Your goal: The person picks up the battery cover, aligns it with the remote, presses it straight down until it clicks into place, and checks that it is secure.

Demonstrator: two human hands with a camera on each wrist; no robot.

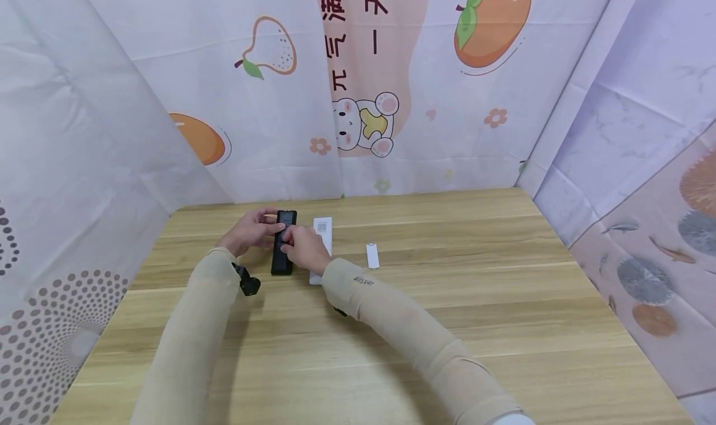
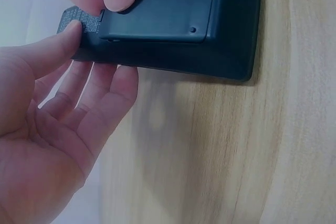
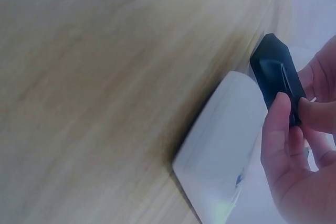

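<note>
A black remote control (image 2: pixel 231 51) lies back side up and slightly tilted, its far end raised toward the fingers. My left hand (image 1: pixel 250 231) grips that far end, thumb on the back and fingers along the side and underneath. The battery cover (image 2: pixel 168 14) sits on the remote's back, with two small round bumps near one end. My right hand (image 1: pixel 306 249) pinches at this cover with thumb and forefinger, seen close up in the right wrist view. Just right of the remote lies a long white object (image 3: pixel 220 135) bearing a printed code, partly hidden by the right hand.
A small white flat piece (image 1: pixel 373 256) lies on the wooden table (image 1: pixel 475 301), right of the hands. Printed cloth (image 1: pixel 279 133) hangs behind the table's far edge and along both sides.
</note>
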